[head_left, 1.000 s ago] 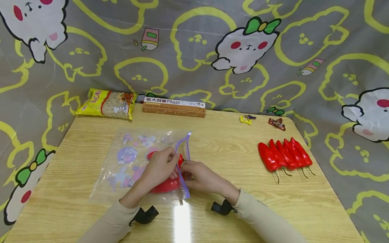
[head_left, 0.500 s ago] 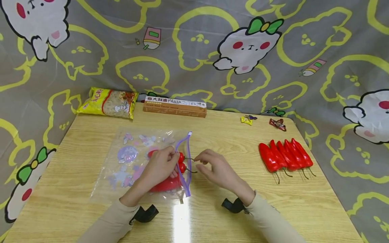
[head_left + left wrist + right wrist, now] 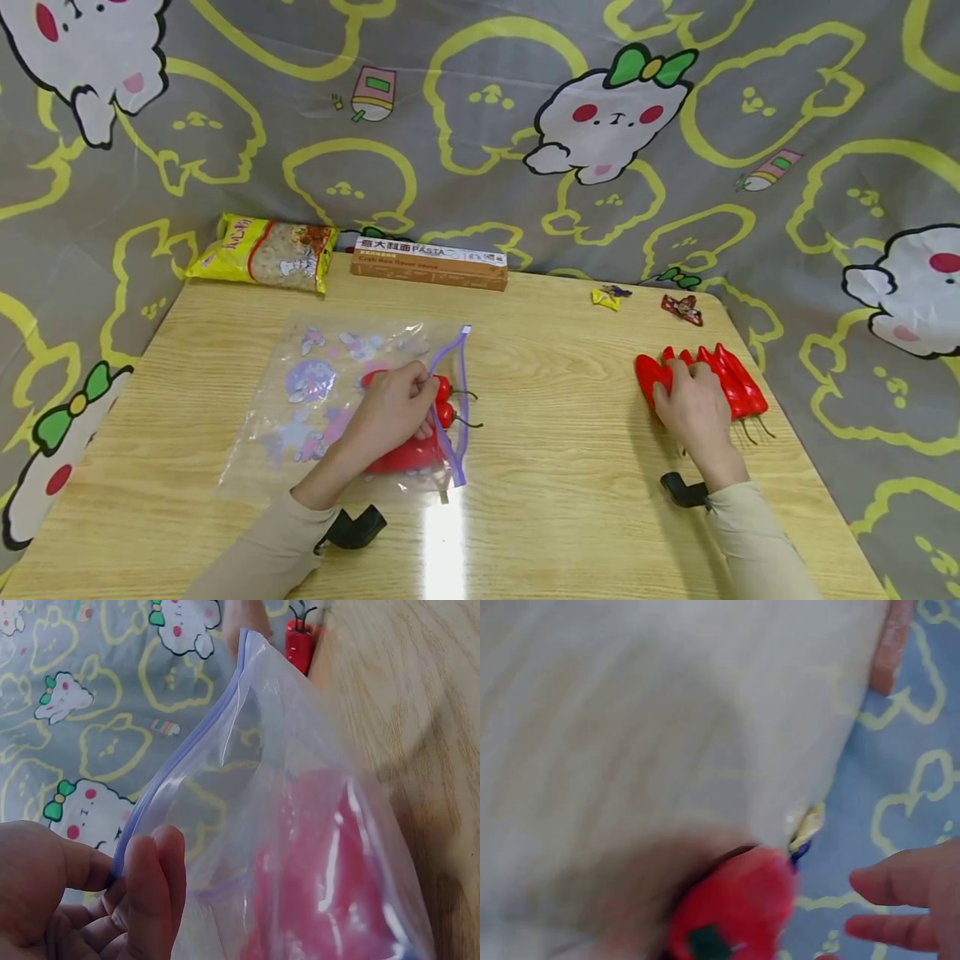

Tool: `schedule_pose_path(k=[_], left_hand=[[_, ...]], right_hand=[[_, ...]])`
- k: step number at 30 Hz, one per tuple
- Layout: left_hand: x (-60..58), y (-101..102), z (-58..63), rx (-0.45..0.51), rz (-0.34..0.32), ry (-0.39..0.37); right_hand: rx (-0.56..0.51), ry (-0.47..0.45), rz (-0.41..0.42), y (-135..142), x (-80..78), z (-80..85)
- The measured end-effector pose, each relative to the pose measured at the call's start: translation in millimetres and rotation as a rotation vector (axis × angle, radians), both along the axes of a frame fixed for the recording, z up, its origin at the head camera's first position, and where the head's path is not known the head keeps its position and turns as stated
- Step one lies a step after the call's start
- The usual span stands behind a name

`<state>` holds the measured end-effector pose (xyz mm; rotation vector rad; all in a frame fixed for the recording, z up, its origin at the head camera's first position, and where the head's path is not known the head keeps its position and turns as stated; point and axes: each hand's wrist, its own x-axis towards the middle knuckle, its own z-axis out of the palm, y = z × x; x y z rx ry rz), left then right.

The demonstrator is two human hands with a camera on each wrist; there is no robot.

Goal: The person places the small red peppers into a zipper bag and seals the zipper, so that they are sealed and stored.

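My left hand (image 3: 396, 404) pinches the purple zip edge of a clear printed zip bag (image 3: 258, 442), holding its mouth apart. Red peppers (image 3: 408, 457) lie inside, two with stems poking out at the mouth. In the left wrist view, thumb and fingers grip the zip edge (image 3: 176, 765), and red peppers (image 3: 322, 877) show through the plastic. At the right, my right hand (image 3: 696, 412) reaches over a row of several red chili peppers (image 3: 738, 379), fingers spread above those at the left end. A red pepper (image 3: 742, 907) is near the spread fingers in the blurred right wrist view.
At the back of the wooden table (image 3: 547, 500) are a yellow food packet (image 3: 262, 254) and a long pasta box (image 3: 427, 262). Small wrapped candies in yellow (image 3: 606, 298) and dark red (image 3: 682, 308) lie behind the pepper row. A patterned cloth (image 3: 480, 125) surrounds the table.
My right hand has let go of a pepper at the bag mouth, drawn back and moved right to the pepper row. My left hand has stayed at the bag edge.
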<state>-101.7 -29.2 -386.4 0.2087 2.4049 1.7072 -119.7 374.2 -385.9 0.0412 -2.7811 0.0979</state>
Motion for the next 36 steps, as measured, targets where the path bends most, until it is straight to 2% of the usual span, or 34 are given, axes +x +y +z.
schedule_pose_path(k=[4,8,12,16,20,26,28,31,36], left_hand=[[-0.4,-2,-0.8,-0.016,0.022,0.009],[-0.2,-3,0.2,-0.031,0.04,0.019],[0.2,-3,1.4,-0.027,0.041,0.016],[0.1,-2,2.5,-0.031,0.032,0.011],[-0.4,-1,4.0,-0.05,0.03,0.021],[-1.1,0,4.7,-0.055,0.029,0.031],[-0.9,0,4.0,-0.057,0.022,0.034],[-0.1,0,2.9,-0.056,0.013,0.042],[1.7,2,1.4,-0.056,0.009,0.06]], right_hand=[[0.078,-0.084,-0.055,10,5.2,-6.4],[0.104,-0.168,-0.078,9,5.7,-9.0],[0.11,-0.181,-0.086,6,4.8,-9.8],[0.078,-0.141,-0.046,-2,7.1,-8.3],[-0.039,-0.143,0.075,-29,8.2,0.8],[-0.176,-0.135,0.44,-91,8.1,18.2],[-0.189,-0.12,0.524,-112,7.9,20.0],[-0.172,-0.1,0.592,-141,5.7,18.6],[-0.103,-0.038,0.652,-179,-1.4,9.5]])
